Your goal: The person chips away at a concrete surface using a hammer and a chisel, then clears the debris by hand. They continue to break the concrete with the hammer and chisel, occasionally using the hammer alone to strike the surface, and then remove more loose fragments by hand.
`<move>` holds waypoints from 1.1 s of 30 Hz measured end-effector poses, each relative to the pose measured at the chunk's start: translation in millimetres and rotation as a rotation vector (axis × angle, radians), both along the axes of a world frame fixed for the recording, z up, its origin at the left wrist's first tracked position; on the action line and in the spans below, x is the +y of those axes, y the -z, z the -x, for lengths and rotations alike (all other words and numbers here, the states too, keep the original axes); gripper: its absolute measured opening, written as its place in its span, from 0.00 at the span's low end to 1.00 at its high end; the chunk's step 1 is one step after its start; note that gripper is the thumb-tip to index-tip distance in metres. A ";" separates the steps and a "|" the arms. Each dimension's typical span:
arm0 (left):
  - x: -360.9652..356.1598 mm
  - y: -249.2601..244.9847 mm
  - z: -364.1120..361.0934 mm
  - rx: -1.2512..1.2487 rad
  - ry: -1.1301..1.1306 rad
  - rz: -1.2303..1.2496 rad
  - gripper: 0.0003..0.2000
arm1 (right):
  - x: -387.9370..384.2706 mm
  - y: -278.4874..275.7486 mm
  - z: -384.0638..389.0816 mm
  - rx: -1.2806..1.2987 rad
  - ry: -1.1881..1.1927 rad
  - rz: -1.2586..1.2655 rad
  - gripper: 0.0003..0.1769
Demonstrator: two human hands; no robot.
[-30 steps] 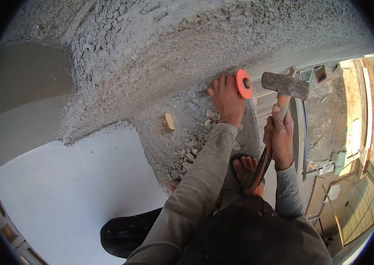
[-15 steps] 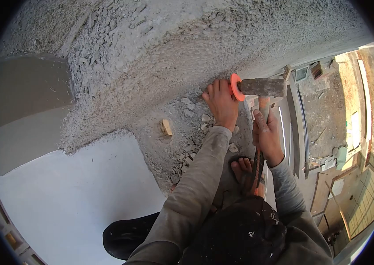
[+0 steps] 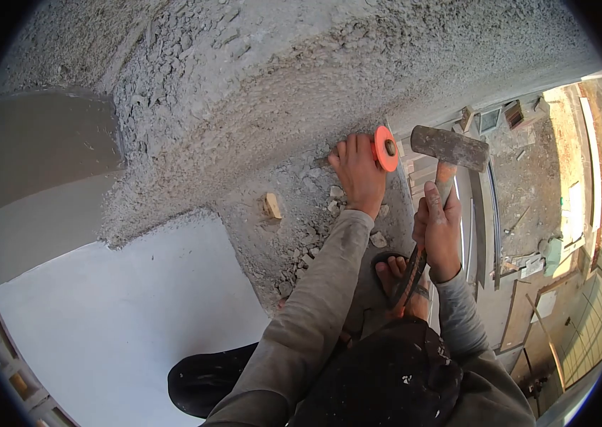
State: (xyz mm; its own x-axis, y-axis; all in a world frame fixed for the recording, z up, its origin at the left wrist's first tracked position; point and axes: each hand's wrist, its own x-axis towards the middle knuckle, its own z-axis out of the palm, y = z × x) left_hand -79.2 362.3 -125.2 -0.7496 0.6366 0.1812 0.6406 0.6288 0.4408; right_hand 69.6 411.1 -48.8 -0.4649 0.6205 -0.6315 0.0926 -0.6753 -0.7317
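My left hand (image 3: 360,176) is closed around a chisel with a round orange hand guard (image 3: 383,158); its metal struck end shows in the guard's middle. The blade is hidden behind my fingers, low against the rough concrete wall (image 3: 294,92). To the right, my right hand (image 3: 439,231) grips the handle of a club hammer (image 3: 450,148), thumb along the shaft. The hammer's worn steel head is apart from the chisel, to its right. Its handle runs down past my sandalled foot (image 3: 391,270).
Broken rubble (image 3: 301,260) and a pale wooden block (image 3: 271,206) lie on the dusty ledge. A white panel (image 3: 130,306) is at lower left. Right of the ledge is a drop to a lower floor (image 3: 525,192) with scattered boards and debris.
The hammer head has moved from touching the chisel's end to the right, away from it, with my right hand tilting the handle. My left hand keeps its hold on the chisel.
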 end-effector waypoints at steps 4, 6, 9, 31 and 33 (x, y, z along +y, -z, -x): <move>-1.9 2.3 -3.6 -0.052 -0.003 -0.029 0.12 | -2.1 13.6 4.8 -0.067 -0.202 -0.113 0.12; -4.2 4.2 -2.8 -0.031 0.006 -0.019 0.13 | 1.8 13.9 -1.5 -0.042 -0.248 -0.131 0.11; -10.6 2.6 -3.9 -0.028 0.001 0.010 0.13 | -2.3 -1.6 2.8 -0.022 -0.037 0.016 0.10; -59.6 -55.2 -29.4 -0.193 0.237 -0.208 0.15 | 1.7 -1.0 -3.4 0.035 -0.086 0.098 0.08; -68.5 -65.0 -33.9 -0.220 0.219 -0.280 0.13 | 1.0 -3.3 -5.0 0.042 -0.081 0.103 0.08</move>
State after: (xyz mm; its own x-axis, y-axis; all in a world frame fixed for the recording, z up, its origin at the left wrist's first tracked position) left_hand -45.2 293.8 -60.1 -0.6417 0.7345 0.2207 0.6179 0.3245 0.7162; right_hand 74.5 412.1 -45.5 -0.5384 0.5128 -0.6688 0.1201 -0.7388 -0.6631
